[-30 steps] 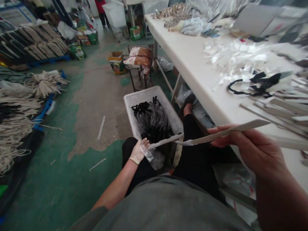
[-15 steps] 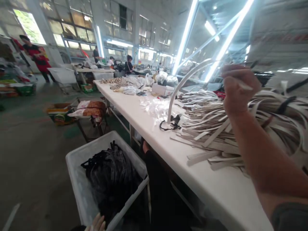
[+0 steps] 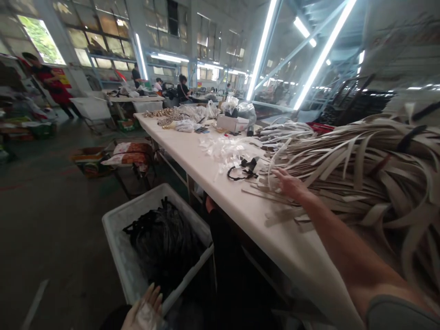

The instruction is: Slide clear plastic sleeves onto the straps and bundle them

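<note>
My right hand [image 3: 290, 184] reaches over the near edge of a large heap of pale flat strips [image 3: 330, 160] on the table. Its fingers are stretched out, palm down. A curved white strip [image 3: 272, 162] stands beside the fingertips, seemingly not gripped. Left of it lie a black cord loop [image 3: 237, 176] and a scatter of small clear plastic pieces [image 3: 223, 149]. At the bottom edge my left hand [image 3: 146, 307] is partly in view, fingers curled around shiny clear plastic [image 3: 146, 317]. It is beside a white plastic bin [image 3: 113, 247] holding black straps [image 3: 165, 243].
The long white table [image 3: 233, 201] runs away from me, with a white box [image 3: 232, 123], plastic bags and metal parts farther off. A stool [image 3: 132, 153] with a sack-like cover and a cardboard box [image 3: 87, 160] stand left. Several people are in the background.
My right hand has come down from its raised position to the strips, and the long white strip it held up has dropped beside it. My left hand has risen slightly further into view.
</note>
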### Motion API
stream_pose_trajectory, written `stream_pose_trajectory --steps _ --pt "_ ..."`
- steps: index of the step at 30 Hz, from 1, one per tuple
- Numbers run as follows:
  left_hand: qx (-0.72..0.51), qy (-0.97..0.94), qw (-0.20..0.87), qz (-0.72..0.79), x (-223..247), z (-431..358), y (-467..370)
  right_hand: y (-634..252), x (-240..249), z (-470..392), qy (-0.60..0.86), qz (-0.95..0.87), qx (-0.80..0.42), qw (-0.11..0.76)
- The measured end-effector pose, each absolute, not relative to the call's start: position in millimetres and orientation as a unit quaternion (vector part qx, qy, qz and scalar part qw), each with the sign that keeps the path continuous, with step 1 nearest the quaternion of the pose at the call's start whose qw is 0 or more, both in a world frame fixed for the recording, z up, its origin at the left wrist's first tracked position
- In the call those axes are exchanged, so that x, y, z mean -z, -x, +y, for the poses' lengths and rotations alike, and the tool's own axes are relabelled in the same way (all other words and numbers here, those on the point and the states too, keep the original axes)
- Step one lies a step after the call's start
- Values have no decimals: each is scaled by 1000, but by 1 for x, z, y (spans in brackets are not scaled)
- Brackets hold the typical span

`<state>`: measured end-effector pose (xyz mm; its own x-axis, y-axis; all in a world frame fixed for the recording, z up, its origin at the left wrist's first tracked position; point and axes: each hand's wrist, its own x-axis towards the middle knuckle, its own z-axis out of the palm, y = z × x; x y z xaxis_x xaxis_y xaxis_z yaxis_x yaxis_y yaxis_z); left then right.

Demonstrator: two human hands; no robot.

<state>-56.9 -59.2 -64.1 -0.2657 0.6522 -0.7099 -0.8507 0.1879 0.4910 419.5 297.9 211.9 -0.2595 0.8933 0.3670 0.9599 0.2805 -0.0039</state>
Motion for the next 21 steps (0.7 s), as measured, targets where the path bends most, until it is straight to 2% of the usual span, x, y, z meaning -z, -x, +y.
stream_pose_trajectory --steps 2,4,6,8,11,15,21 --pt "-657 77 588 467 27 -49 43 -398 -203 266 588 -786 123 150" --pt "-675 59 594 434 -23 -36 24 -362 -190 225 552 -804 76 210" --pt "-656 45 645 390 -70 -18 3 -320 -172 181 484 -837 -68 245" --pt "-657 -10 656 371 -101 1 -17 -280 -153 139 405 -848 -252 231" --pt "-639 -135 665 363 -120 14 -39 -238 -131 91 311 -816 -447 192" --pt "-626 -274 619 387 -130 2 -48 -211 -114 62 250 -754 -582 176" --pt "-631 -162 652 387 -122 4 -33 -199 -104 41 301 -676 -658 141"
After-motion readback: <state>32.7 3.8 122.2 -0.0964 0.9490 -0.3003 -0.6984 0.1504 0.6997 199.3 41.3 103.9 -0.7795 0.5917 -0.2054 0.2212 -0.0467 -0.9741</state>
